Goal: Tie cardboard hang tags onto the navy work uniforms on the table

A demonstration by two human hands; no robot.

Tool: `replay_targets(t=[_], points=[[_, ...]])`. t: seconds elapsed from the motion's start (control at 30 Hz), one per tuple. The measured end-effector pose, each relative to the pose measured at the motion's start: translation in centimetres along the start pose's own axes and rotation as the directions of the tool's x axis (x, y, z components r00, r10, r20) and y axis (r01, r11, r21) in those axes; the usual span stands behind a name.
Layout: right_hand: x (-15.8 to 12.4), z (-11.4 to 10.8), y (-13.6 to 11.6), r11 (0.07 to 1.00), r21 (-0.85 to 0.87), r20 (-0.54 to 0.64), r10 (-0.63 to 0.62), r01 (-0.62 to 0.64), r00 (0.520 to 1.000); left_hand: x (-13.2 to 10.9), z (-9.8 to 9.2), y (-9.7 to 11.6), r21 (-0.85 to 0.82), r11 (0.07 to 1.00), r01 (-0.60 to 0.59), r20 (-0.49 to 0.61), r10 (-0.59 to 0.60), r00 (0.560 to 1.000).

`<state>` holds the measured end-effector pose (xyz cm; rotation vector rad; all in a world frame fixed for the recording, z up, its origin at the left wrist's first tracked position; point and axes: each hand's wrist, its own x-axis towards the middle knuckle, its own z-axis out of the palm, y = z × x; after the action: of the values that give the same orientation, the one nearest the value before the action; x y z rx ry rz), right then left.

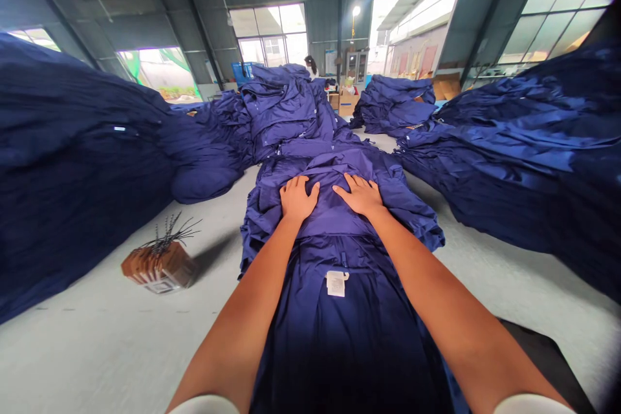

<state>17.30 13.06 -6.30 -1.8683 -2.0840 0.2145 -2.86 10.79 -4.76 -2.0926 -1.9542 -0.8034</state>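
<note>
A navy blue work garment (330,220) lies spread out, running away from me along the pale grey surface. My left hand (299,199) rests flat on its upper part, fingers apart. My right hand (359,195) presses flat beside it, holding no fold or edge. Between my forearms, a small white label (336,283) is sewn onto the inside of the garment. Its crumpled sleeves or side panels bunch out past both hands.
Large heaps of navy garments (72,162) rise at the left, right and far end. A small cardboard box (160,266) holds dark ties. Far off, a person (310,66) stands near cardboard boxes (348,103) and a blue crate (245,71).
</note>
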Motion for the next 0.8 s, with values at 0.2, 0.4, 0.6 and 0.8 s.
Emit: replay_targets(t=[0.2, 0.4, 0.6, 0.8], points=[[-0.1, 0.3, 0.2, 1.0, 0.007, 0.004, 0.001, -0.001, 1.0, -3.1, -2.8, 1.0, 0.075, 0.963, -0.26, -0.005, 0.261, 0.965], [-1.0, 0.2, 0.4, 0.999, 0.019, -0.035, -0.033, 0.034, 0.999, -9.0, -6.6, -1.4, 0.049, 0.959, -0.278, -0.042, 0.28, 0.959], [-4.1, -1.5, -1.9, 0.982, -0.065, -0.547, -0.184, 0.177, 0.817, -17.0, -10.2, -8.6, 0.085, 0.939, -0.335, -0.237, 0.345, 0.908], [-9.7, -2.3, -13.1, 0.789, 0.249, -0.445, -0.422, 0.562, 0.79, -22.9, -11.4, -16.7, -0.038, 0.998, 0.045, -0.301, -0.054, 0.952]])
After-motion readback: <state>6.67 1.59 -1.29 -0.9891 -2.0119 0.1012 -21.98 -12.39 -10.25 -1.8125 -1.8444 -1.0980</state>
